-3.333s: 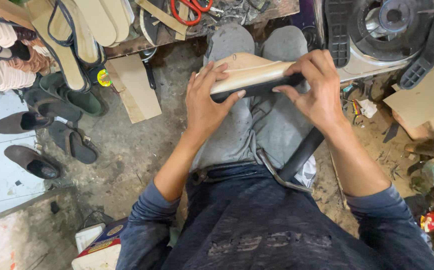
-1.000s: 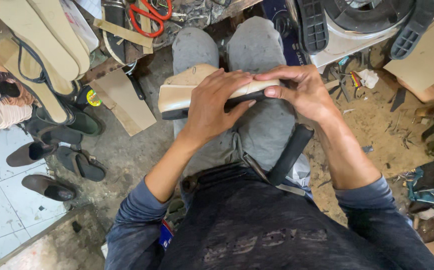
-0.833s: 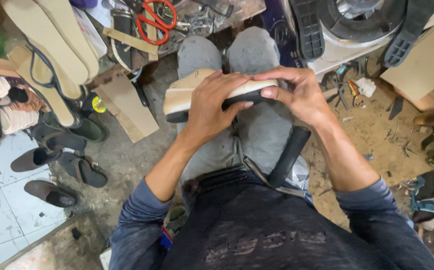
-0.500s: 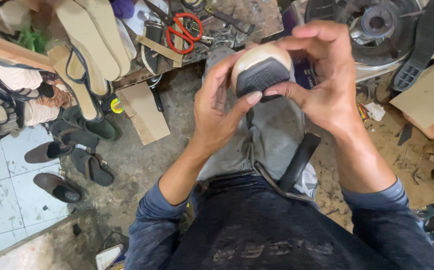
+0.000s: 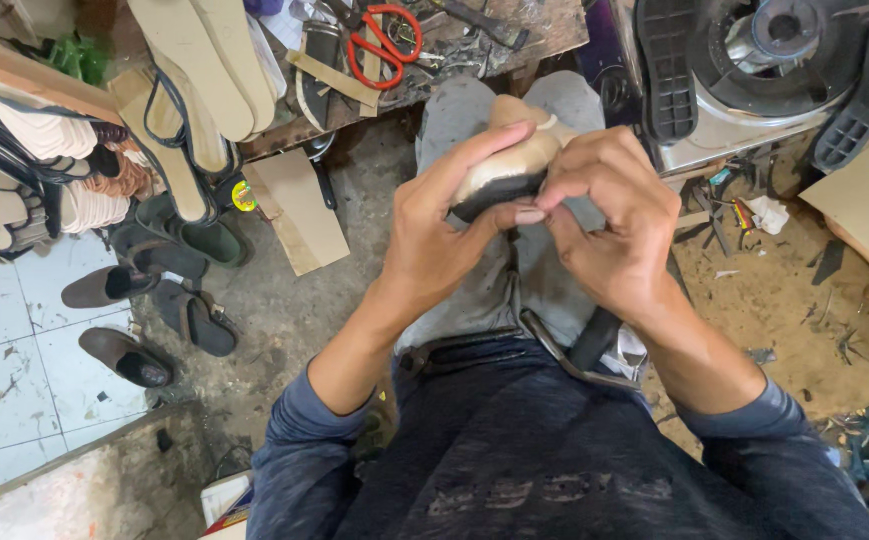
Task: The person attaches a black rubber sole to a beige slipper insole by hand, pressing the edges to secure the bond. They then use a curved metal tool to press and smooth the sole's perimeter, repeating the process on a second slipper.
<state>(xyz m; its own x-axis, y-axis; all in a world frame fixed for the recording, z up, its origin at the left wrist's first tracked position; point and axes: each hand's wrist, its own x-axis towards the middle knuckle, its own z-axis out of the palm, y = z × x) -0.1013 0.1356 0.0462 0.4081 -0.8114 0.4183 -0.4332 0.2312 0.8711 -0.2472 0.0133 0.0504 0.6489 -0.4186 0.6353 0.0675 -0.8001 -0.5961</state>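
Note:
I sit with a tan sandal sole [image 5: 519, 150] that has a black underside, held end-on over my grey-trousered knees. My left hand [image 5: 444, 235] grips its near end from the left, thumb pressed on the black edge. My right hand [image 5: 614, 220] clasps it from the right, fingers curled over the tan top and fingertips meeting my left thumb. A black strap [image 5: 594, 340] lies across my lap below my right wrist.
Red-handled scissors [image 5: 379, 40] and scraps lie on the wooden bench [image 5: 514, 35] ahead. Tan soles [image 5: 209, 60] lean at the upper left above dark sandals [image 5: 134, 355] on the floor. A round machine [image 5: 774, 50] with black soles stands at the upper right. Cardboard [image 5: 299, 210] lies nearby.
The sole lay sideways across my knees a second ago; I turned it end-on, raised it, and have now lowered it slightly toward my knees, both hands still gripping.

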